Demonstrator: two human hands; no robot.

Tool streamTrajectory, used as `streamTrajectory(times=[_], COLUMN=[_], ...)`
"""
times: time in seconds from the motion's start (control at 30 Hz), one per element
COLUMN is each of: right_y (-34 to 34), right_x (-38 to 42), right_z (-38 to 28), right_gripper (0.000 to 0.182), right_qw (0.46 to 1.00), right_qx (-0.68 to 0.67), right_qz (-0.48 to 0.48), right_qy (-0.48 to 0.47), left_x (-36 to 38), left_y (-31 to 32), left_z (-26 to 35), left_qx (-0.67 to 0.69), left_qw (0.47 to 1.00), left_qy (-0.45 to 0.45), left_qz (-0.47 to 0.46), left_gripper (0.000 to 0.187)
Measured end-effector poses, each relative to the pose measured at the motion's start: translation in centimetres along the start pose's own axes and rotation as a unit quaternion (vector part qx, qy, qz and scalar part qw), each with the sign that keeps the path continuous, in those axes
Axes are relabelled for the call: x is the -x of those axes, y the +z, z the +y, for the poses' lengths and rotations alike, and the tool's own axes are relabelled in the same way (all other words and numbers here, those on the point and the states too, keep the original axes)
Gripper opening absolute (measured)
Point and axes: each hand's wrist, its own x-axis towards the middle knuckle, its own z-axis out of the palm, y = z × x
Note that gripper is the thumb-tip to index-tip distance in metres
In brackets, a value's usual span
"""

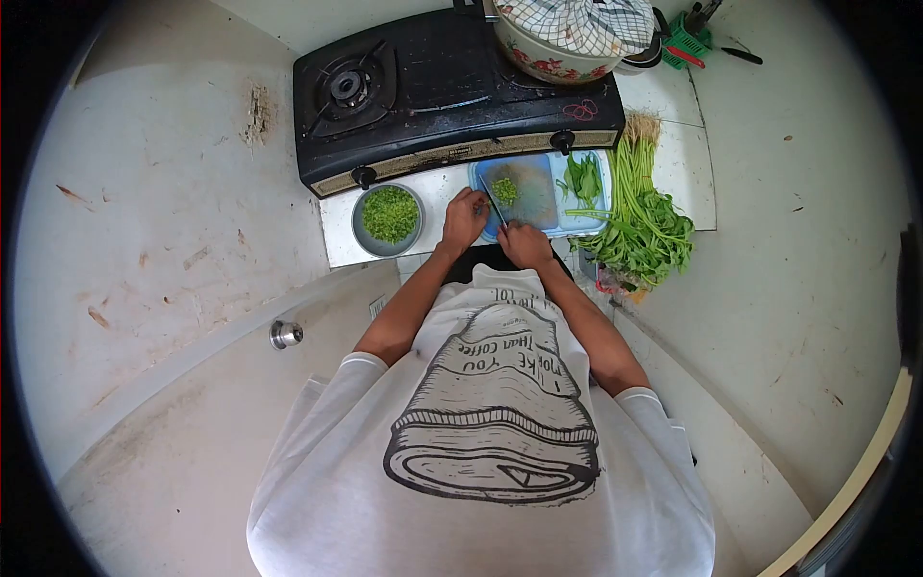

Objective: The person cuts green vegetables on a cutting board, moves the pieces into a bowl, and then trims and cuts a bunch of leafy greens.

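Observation:
My right hand is wrapped round the handle of a knife, whose blade points up and away over a blue cutting board. To the left of the blade is my left hand, its fingers curled together at the board's left edge. What they pinch, if anything, is too small to make out. A small heap of finely chopped greens lies beside the blade. Loose green leaves rest on the right part of the board. A grey bowl at the left holds more chopped greens.
Behind the board stands a black two-burner gas stove, with a cloth-covered floral pot on its right side. A large bunch of leafy greens lies right of the board. A green basket with utensils is at the back right.

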Motion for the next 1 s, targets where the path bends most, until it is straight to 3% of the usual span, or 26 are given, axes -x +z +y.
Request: streamTrajectory(times=[0.6,0.9,1.0], right_y=[0.2,-0.6,-0.8], right_x=[-1.7,-0.7,-1.2], right_z=[-0.6,-0.3,-1.0], right_gripper=[0.045,0.046,0.047], right_qw=[1.000,0.999,1.000], right_qx=[0.010,-0.006,-0.005], right_qz=[-0.006,-0.029,-0.014], right_qy=[0.013,-0.020,0.017], left_x=[-0.2,-0.3,-0.3], left_y=[-0.9,-1.0,-0.7], left_z=[-0.6,-0.2,-0.6], left_qx=[0.009,-0.006,0.006], left_qw=[0.999,0.999,1.000], left_qy=[0.023,-0.023,0.005], left_qz=[-0.025,-0.043,-0.017], left_gripper=[0.012,0.016,0.010])
